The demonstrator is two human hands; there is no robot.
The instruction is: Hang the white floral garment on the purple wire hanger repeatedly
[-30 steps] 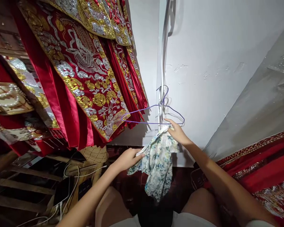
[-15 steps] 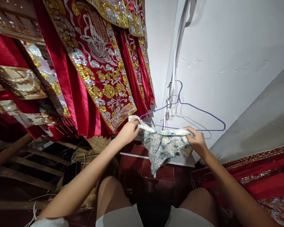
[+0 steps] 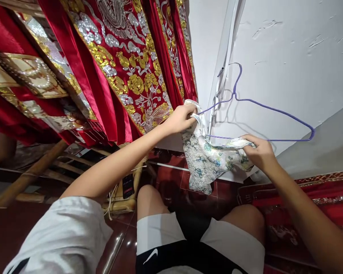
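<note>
floral cloth (image 3: 208,160) between both hands' grips

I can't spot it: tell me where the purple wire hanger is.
Head view, upper right: the purple wire hanger hangs against the white wall, right of the red embroidered robes, with the floral cloth at its bottom bar.

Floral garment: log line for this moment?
left hand: holds floral garment at purple hanger end | right hand: holds garment's other edge | red embroidered robes: hanging left
</note>
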